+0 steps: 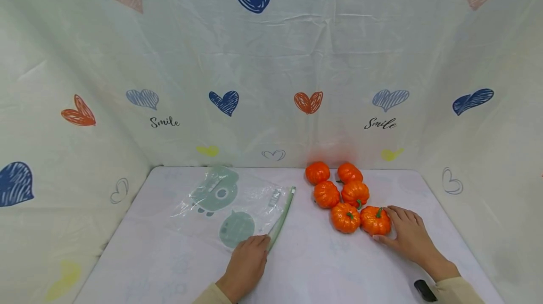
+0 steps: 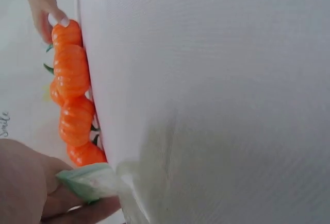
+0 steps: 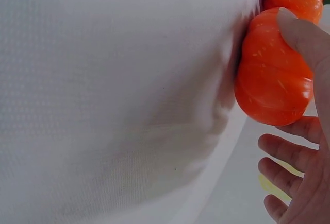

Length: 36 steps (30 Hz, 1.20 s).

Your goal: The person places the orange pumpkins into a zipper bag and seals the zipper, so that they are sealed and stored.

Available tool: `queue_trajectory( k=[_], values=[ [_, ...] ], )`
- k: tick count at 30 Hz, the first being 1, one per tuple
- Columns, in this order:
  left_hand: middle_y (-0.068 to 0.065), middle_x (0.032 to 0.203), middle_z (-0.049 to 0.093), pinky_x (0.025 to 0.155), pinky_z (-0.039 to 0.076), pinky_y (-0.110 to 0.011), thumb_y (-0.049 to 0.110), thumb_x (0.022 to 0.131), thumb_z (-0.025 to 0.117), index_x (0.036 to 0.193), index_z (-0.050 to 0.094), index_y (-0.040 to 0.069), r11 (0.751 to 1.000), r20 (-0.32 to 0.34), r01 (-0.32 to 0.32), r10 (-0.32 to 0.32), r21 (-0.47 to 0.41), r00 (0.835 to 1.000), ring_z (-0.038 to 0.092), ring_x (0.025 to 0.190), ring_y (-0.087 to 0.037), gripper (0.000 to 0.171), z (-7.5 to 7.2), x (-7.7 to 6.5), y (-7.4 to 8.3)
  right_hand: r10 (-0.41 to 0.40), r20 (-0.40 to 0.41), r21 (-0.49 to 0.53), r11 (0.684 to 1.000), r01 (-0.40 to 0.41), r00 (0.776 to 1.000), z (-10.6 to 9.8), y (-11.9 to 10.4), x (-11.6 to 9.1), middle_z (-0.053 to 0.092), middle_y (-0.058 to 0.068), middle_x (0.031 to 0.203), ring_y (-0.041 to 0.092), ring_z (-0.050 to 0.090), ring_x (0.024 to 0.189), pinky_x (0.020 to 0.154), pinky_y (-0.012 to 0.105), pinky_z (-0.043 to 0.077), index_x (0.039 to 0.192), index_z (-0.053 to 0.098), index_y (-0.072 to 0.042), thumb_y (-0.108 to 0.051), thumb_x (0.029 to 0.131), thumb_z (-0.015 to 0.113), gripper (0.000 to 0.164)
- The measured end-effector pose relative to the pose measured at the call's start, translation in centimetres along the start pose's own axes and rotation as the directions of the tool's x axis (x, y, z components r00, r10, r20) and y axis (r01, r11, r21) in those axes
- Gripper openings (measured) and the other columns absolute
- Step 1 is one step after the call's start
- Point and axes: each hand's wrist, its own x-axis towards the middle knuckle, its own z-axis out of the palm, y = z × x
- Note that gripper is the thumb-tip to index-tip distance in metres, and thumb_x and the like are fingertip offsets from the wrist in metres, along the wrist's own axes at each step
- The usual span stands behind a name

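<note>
My left hand grips the near end of the green zip edge of a clear plastic zip bag. The bag lies flat on the table, printed with pale green cartoon shapes. In the left wrist view the bag's green corner sticks out between thumb and fingers. At the right, my right hand holds the nearest right small orange pumpkin between thumb and index finger; the other fingers stand apart from it in the right wrist view. Several more orange pumpkins cluster to its left and behind, green stems showing on some.
The white-covered table backs onto a white cloth printed with hearts and "Smile", which hangs at the sides too. Two of the pumpkins stand at the table's back edge. A small black object shows at the right sleeve.
</note>
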Motion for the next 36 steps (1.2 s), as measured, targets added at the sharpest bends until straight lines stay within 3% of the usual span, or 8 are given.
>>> queue_trajectory(
  k=[4,8,16,26,32,36],
  values=[
    [-0.008,0.118,0.076,0.086,0.059,-0.047,0.002,0.082,0.082,0.119,0.076,0.002,0.999,-0.089,0.042,-0.044,-0.021,0.995,0.071,0.109,-0.027,0.037,0.0,0.1,0.1,0.003,-0.001,-0.004,1.0,-0.003,1.0,-0.3,-0.1,-0.1,0.058,0.033,0.136,0.055,0.05,0.124,0.106,0.074,0.035,0.135,0.059,0.01,-0.054,0.077,0.089,0.092],
    [-0.01,0.12,0.075,0.09,0.058,-0.05,0.003,0.077,0.085,0.12,0.076,0.0,0.996,-0.113,0.084,-0.087,-0.03,0.99,0.07,0.11,-0.028,0.044,-0.1,0.0,0.4,0.003,-0.02,-0.004,1.0,-0.003,1.0,-0.8,-0.3,-0.2,0.058,0.034,0.136,0.055,0.051,0.124,0.106,0.075,0.035,0.135,0.058,0.011,-0.054,0.076,0.09,0.093],
    [-0.009,0.122,0.073,0.101,0.054,-0.056,0.006,0.073,0.09,0.123,0.075,0.001,0.989,-0.184,0.149,-0.146,0.003,0.972,0.067,0.115,-0.031,0.053,-0.1,0.0,1.0,-0.029,-0.155,0.008,1.0,0.03,0.987,-1.7,-0.6,-0.3,0.058,0.033,0.134,0.051,0.049,0.123,0.102,0.071,0.036,0.131,0.059,0.011,-0.045,0.071,0.095,0.089],
    [-0.007,0.123,0.072,0.101,0.053,-0.061,0.005,0.065,0.095,0.122,0.074,0.001,0.987,-0.282,0.155,-0.14,0.032,0.949,0.065,0.12,-0.034,0.061,-0.2,0.0,1.1,-0.015,-0.177,0.033,0.999,0.021,0.984,-3.3,-2.8,0.2,0.056,0.033,0.136,0.052,0.048,0.125,0.103,0.073,0.035,0.131,0.058,0.011,-0.04,0.072,0.096,0.087],
    [-0.008,0.125,0.072,0.102,0.052,-0.06,0.005,0.065,0.096,0.124,0.074,0.001,0.988,-0.281,0.149,-0.137,0.024,0.95,0.065,0.121,-0.034,0.063,-0.2,0.1,1.1,-0.009,-0.16,0.064,0.998,0.02,0.987,-3.9,-5.0,0.5,0.056,0.031,0.139,0.051,0.047,0.127,0.105,0.074,0.033,0.133,0.059,0.01,-0.039,0.072,0.096,0.086],
    [-0.008,0.126,0.072,0.104,0.051,-0.058,0.006,0.066,0.096,0.126,0.073,0.001,0.988,-0.272,0.152,-0.139,0.027,0.952,0.064,0.122,-0.033,0.064,-0.3,0.1,1.1,-0.046,-0.148,0.07,0.996,0.057,0.988,-4.1,-6.7,0.8,0.057,0.029,0.139,0.049,0.049,0.126,0.106,0.072,0.035,0.133,0.06,0.008,-0.041,0.073,0.095,0.086]
  ],
)
